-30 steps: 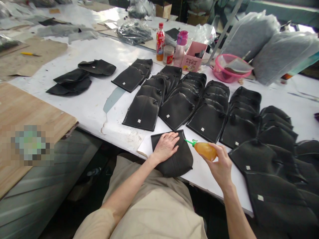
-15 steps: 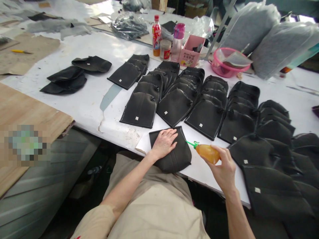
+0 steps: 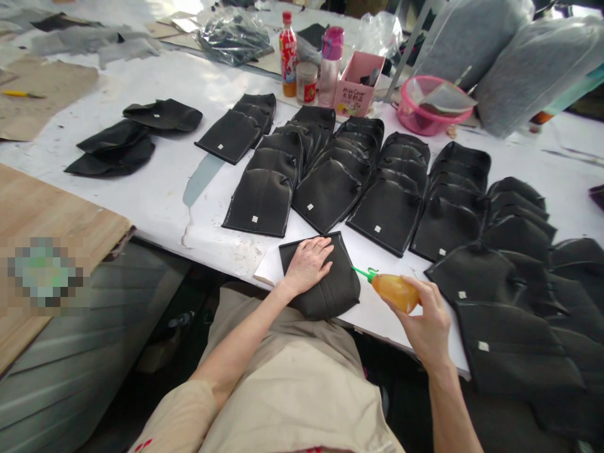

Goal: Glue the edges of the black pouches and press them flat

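A black leather-like piece (image 3: 333,290) lies at the table's front edge, partly overhanging it. My left hand (image 3: 309,264) rests flat on this piece with its fingers stretched out. In my right hand (image 3: 431,324) is a squeeze bottle (image 3: 396,292) of amber liquid, tilted to the left. Its thin green nozzle (image 3: 362,273) meets the right edge of the black piece. Beyond my hands, several overlapping rows of similar black pieces (image 3: 389,211) cover the table, most front ones bearing a small white tag.
A red-capped drink bottle (image 3: 287,56), a jar (image 3: 306,83), a pink-lidded bottle (image 3: 330,66), a pink box (image 3: 356,88) and a pink basin (image 3: 431,119) stand at the back. Loose black pieces (image 3: 120,141) lie left. A wooden board (image 3: 56,220) borders the left side.
The nozzle has slid down along the right edge of the black piece as my right hand moved slightly toward me. My left hand stays on the piece. The whole view has shifted a little.
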A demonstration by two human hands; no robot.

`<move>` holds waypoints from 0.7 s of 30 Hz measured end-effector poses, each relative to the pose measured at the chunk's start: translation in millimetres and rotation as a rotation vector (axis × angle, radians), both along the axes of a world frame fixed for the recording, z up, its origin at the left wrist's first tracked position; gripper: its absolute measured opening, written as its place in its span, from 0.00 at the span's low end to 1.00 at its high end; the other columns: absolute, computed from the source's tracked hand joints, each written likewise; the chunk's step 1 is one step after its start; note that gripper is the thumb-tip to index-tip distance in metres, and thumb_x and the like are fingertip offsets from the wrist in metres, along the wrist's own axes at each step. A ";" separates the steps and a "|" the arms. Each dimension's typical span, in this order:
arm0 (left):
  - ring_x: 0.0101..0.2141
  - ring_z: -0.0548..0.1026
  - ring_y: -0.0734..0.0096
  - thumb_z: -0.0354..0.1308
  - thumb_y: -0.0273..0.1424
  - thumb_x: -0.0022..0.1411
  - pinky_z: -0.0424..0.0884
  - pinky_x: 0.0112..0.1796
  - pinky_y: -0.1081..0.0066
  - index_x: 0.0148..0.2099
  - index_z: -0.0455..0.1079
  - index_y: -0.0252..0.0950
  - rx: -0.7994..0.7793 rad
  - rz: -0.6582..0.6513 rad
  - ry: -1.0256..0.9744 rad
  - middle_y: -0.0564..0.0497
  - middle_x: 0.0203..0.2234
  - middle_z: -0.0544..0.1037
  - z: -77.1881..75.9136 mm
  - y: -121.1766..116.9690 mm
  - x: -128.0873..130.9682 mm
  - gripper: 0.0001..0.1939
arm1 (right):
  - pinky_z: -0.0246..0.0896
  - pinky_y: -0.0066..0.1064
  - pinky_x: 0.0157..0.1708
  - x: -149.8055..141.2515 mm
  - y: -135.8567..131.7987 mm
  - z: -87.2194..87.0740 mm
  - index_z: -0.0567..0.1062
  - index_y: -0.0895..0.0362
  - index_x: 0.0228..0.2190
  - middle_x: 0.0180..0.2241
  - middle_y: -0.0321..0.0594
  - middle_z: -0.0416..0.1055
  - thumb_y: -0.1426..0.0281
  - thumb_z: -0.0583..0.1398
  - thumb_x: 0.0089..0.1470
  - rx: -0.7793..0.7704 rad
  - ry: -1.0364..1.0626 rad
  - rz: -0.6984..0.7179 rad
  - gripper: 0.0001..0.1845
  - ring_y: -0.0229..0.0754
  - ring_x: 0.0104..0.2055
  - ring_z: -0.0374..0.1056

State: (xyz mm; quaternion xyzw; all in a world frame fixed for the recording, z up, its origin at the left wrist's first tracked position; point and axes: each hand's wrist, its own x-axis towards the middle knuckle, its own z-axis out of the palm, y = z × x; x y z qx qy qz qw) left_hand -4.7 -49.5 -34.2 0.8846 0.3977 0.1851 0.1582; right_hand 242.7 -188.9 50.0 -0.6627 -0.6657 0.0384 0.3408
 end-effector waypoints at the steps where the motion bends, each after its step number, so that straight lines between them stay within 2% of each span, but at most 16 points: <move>1: 0.64 0.66 0.55 0.57 0.33 0.70 0.63 0.63 0.52 0.61 0.69 0.37 -0.020 -0.001 -0.013 0.43 0.63 0.71 1.4 0.3 -0.7 0.19 | 0.70 0.38 0.42 -0.2 -1.9 0.1 0.72 0.50 0.54 0.44 0.43 0.72 0.59 0.66 0.62 -0.005 0.000 -0.007 0.21 0.49 0.44 0.72; 6: 0.63 0.68 0.52 0.60 0.34 0.69 0.62 0.64 0.51 0.57 0.73 0.36 -0.048 -0.036 -0.038 0.41 0.58 0.74 18.6 -15.6 1.6 0.17 | 0.71 0.38 0.44 -0.6 -9.8 0.3 0.72 0.50 0.54 0.44 0.43 0.72 0.59 0.66 0.62 -0.028 0.019 -0.024 0.22 0.50 0.45 0.72; 10: 0.61 0.69 0.52 0.62 0.40 0.68 0.63 0.64 0.50 0.56 0.75 0.40 -0.044 -0.281 -0.071 0.43 0.56 0.75 28.4 -44.2 11.6 0.18 | 0.71 0.38 0.44 0.4 -13.2 0.7 0.72 0.50 0.54 0.45 0.43 0.72 0.61 0.66 0.61 -0.037 0.031 -0.017 0.22 0.50 0.46 0.72; 12: 0.61 0.70 0.52 0.62 0.41 0.67 0.64 0.63 0.49 0.55 0.76 0.41 -0.042 -0.342 -0.061 0.43 0.55 0.76 27.3 -54.5 16.1 0.17 | 0.71 0.38 0.45 1.0 -15.3 0.8 0.72 0.50 0.54 0.45 0.43 0.72 0.61 0.66 0.61 -0.042 0.033 -0.016 0.22 0.49 0.46 0.72; 21: 0.59 0.71 0.55 0.60 0.38 0.69 0.64 0.63 0.50 0.49 0.79 0.42 -0.021 -0.299 -0.047 0.45 0.52 0.77 17.7 -59.6 21.5 0.10 | 0.70 0.38 0.44 1.7 -28.0 -0.1 0.72 0.50 0.54 0.45 0.42 0.72 0.60 0.67 0.60 -0.062 0.054 -0.043 0.22 0.49 0.45 0.72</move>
